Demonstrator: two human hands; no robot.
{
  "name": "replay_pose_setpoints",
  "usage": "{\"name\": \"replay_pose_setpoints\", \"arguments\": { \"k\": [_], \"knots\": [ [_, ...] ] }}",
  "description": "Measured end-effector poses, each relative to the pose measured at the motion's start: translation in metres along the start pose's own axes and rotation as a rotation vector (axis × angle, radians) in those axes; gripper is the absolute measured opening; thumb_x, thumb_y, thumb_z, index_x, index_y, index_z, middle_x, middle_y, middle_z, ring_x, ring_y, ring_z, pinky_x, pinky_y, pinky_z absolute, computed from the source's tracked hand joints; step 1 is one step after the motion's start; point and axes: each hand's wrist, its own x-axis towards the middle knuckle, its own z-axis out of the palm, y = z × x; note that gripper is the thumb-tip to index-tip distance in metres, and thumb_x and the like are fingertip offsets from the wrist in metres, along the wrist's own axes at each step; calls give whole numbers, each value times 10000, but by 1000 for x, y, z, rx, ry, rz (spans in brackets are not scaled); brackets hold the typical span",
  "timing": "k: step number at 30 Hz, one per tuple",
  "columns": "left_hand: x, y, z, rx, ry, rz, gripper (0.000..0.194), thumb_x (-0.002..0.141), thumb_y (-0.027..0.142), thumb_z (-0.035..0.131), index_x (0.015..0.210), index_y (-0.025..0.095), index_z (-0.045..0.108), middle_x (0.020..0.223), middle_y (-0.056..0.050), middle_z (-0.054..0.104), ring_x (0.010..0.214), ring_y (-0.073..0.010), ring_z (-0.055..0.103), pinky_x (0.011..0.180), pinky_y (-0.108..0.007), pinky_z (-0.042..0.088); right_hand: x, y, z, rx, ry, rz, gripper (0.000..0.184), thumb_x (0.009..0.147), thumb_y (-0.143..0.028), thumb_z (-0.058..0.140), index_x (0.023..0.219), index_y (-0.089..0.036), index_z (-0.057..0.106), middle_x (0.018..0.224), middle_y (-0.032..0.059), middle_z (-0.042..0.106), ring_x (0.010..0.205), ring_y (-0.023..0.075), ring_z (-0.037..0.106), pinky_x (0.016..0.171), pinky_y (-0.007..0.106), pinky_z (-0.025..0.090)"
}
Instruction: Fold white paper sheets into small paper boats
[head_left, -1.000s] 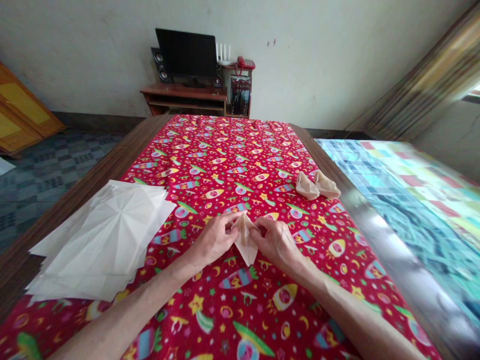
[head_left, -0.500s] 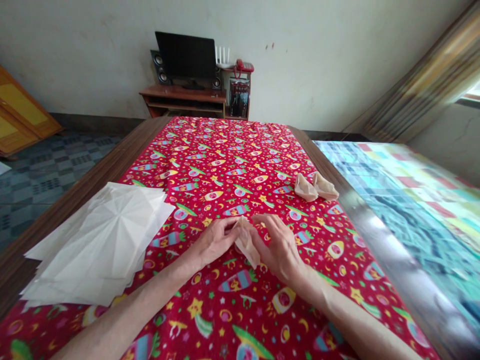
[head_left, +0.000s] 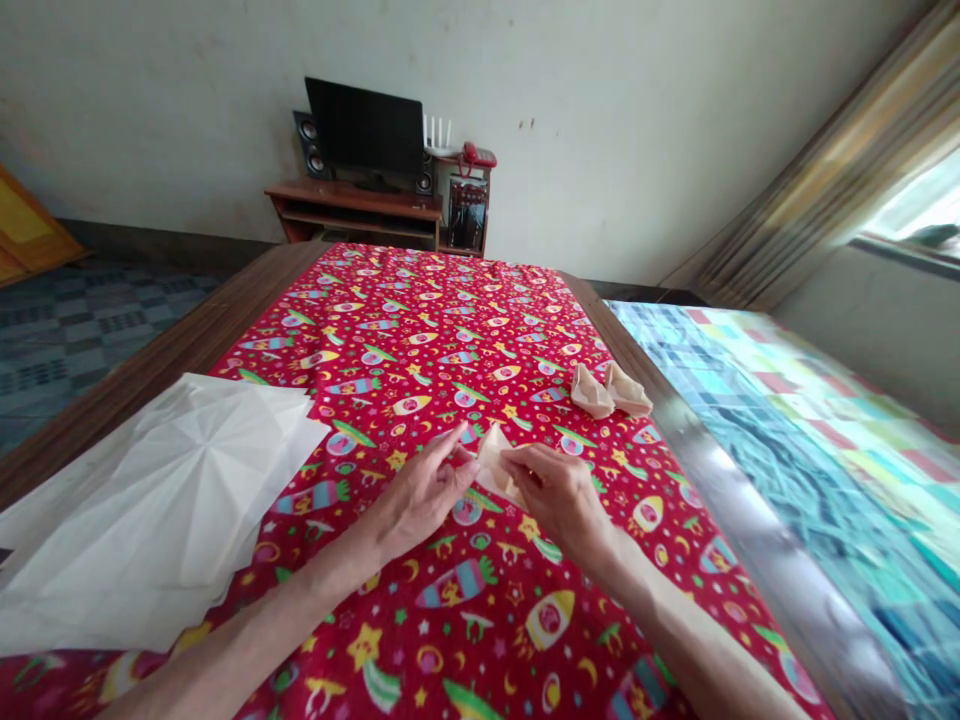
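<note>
Right hand (head_left: 561, 490) pinches a part-folded paper (head_left: 491, 460), near centre; grip of left hand (head_left: 421, 490) cannot be determined. Two shaped papers (head_left: 592, 394), right, appear complete; creased sheets (head_left: 187, 490), left, lie unshaped.

On the cloth (head_left: 442, 640), sheets (head_left: 195, 480) lie left of the held paper (head_left: 492, 458), folded pieces (head_left: 591, 394) right

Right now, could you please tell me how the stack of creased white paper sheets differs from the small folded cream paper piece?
The stack of creased white paper sheets is broad and spread out; the small folded cream paper piece is compact. The stack lies at left; the piece is in the right hand. Both are pale, creased paper.
</note>
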Motion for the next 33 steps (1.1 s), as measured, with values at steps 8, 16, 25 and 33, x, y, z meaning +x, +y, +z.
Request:
{"name": "replay_pose_setpoints", "arguments": {
  "k": [8,16,25,33],
  "knots": [
    [11,-26,-1,151,93,89,376,860,312,434,1130,133,624,991,-91,616,669,-120,576,597,-222,486,54,90,-84,-385,198,349,209,808,-274,552,795,-171,734,650,30,699,584,144,626,541,217,391],
    [9,-17,-2,262,83,99,362,856,246,390,1048,153,683,923,-71,648,616,-110,568,554,-204,454,75,133,-93,-589,-69,435,236,783,-253,522,769,-158,738,660,50,686,602,151,591,537,234,336],
    [9,-15,-4,281,75,121,361,860,235,395,1050,180,697,959,-70,663,742,-133,626,643,-203,488,74,136,-84,-666,-208,511,248,762,-190,503,769,-121,740,672,67,661,562,120,533,496,239,267],
    [9,-17,-2,264,77,147,352,865,248,402,1033,176,703,967,-76,675,791,-147,637,696,-223,502,72,141,-77,-685,-261,552,238,781,-222,518,803,-148,743,710,71,668,598,133,568,501,234,293]
  ]
}}
